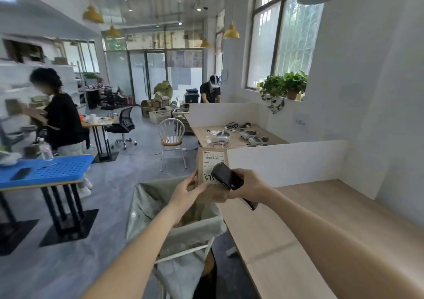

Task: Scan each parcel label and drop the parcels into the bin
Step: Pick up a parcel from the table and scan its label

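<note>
My left hand (187, 189) grips a brown cardboard parcel (211, 161) by its lower left edge and holds it upright in the air. Its white label (212, 164) faces me, with black handwritten digits near the bottom. My right hand (249, 186) holds a black handheld scanner (226, 176), whose head lies over the label's lower right corner. Both are above the far edge of the bin (169, 207), a frame lined with a grey-green bag; brown parcels show dimly inside, under my left forearm.
A long wooden counter (321, 225) with a white partition (286, 158) runs along my right. To the left stands a blue-topped table (49, 170) with black legs. Two other people work further off. A white chair (171, 135) stands on the grey floor beyond the bin.
</note>
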